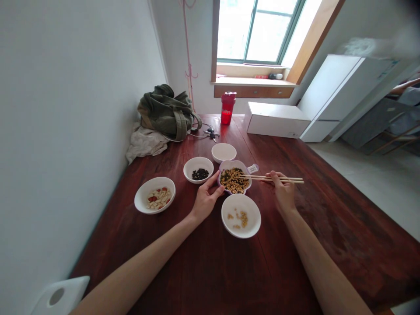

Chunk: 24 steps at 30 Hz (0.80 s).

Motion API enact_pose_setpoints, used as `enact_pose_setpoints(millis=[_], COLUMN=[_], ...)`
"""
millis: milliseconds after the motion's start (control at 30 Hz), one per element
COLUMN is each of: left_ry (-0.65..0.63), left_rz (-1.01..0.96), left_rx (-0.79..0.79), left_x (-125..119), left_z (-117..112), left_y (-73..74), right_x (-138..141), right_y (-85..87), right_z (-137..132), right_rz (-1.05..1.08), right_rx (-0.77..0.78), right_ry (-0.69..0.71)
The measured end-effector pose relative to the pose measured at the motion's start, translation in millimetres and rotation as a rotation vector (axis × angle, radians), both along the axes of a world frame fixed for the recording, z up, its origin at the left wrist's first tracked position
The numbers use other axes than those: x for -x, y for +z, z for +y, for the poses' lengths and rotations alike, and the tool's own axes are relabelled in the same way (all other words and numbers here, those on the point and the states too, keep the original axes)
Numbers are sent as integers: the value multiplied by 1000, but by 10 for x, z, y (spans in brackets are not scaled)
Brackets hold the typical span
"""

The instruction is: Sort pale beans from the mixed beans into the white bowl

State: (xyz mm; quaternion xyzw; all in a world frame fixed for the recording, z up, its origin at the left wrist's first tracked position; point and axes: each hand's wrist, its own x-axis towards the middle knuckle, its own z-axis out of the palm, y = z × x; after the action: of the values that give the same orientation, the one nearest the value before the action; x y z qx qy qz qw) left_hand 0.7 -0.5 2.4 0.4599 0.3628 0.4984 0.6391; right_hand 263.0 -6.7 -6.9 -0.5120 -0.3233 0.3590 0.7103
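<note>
My left hand (206, 197) grips the near-left rim of a small white dish with a purple edge (235, 168), which is heaped with yellow soybeans and some dark green bits. My right hand (282, 190) is shut on a pair of wooden chopsticks (278, 178), their tips reaching into the beans. Just below the dish, a white bowl (241, 227) holds a few yellow beans. Left of my left hand are a white bowl of black beans (190, 170) and a white bowl of pale and red pieces (141, 197). A further white bowl (223, 152) shows no contents.
All this stands on a dark red wooden table (328, 227). At its far end are a red bottle (227, 108), keys (210, 134), an olive bag (167, 114), a pale cloth (146, 142) and a white box (277, 120). A wall runs along the left.
</note>
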Motion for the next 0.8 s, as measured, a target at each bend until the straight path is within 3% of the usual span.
enact_pose_setpoints(millis=[367, 800], left_ry=[-9, -5], left_rz=[-4, -4], left_rx=[-1, -5], left_x=[9, 3], left_z=[-5, 11], left_y=[14, -12], right_x=[120, 50], right_y=[-121, -85], right_z=[22, 41], right_rz=[274, 407], right_rx=[34, 103], right_ry=[101, 148])
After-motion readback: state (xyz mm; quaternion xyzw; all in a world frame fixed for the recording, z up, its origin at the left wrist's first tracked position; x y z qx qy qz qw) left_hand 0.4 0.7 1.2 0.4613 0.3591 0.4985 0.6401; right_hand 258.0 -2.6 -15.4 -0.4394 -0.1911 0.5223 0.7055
